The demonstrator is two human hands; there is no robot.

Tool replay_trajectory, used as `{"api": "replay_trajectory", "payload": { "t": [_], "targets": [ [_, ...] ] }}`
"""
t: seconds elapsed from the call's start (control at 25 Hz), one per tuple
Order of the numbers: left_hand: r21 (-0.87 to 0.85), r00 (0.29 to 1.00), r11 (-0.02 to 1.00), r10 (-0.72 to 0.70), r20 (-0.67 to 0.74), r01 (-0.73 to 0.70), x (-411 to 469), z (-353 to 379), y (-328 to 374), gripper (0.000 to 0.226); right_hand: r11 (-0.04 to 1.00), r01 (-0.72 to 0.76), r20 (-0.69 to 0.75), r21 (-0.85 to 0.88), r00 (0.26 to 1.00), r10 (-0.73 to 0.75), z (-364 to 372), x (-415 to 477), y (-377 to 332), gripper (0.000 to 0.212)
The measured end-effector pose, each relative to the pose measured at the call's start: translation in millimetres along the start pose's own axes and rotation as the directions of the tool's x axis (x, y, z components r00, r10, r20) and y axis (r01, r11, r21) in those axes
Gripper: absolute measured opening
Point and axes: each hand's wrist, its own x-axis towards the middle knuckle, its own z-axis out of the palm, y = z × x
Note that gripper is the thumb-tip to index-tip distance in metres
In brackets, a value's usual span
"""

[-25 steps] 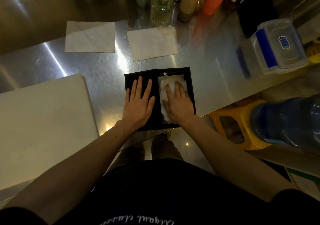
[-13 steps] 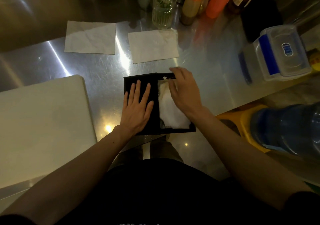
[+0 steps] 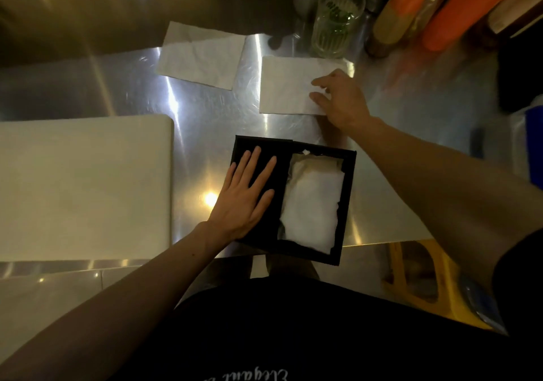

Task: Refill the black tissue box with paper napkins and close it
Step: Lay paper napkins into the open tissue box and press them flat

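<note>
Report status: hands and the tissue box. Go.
Left hand flat on black box. Right hand on near napkin, grip unclear. Box open, napkins inside. Glass just behind that napkin.

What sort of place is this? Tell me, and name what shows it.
Probably a restaurant or café kitchen: a stainless steel worktop, orange squeeze bottles at its back and a white cutting board.

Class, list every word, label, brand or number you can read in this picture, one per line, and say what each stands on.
"Elegant": pale script, upside down to the camera, on the person's black shirt; further letters beside it are cut off at the frame edge.
Green print on the glass: too blurred to read.
Sauce bottles: no legible label.
Black tissue box: no text shows.
</note>
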Motion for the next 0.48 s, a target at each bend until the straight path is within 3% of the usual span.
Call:
{"api": "replay_trajectory", "payload": {
  "t": [0.32,0.48],
  "targets": [
    [-0.002,0.999,1.0,-0.031,-0.019,0.031,-0.1,0.6,2.3,0.059,0.989,0.118,0.112,-0.084,0.988,-0.108,5.9,34.9,3.8,0.032],
    [0.003,0.999,0.999,-0.034,-0.019,0.034,-1.1,-0.4,2.2,0.058,0.98,0.14,0.071,-0.139,0.989,-0.131,12.5,32.9,2.1,0.022]
  ]
}}
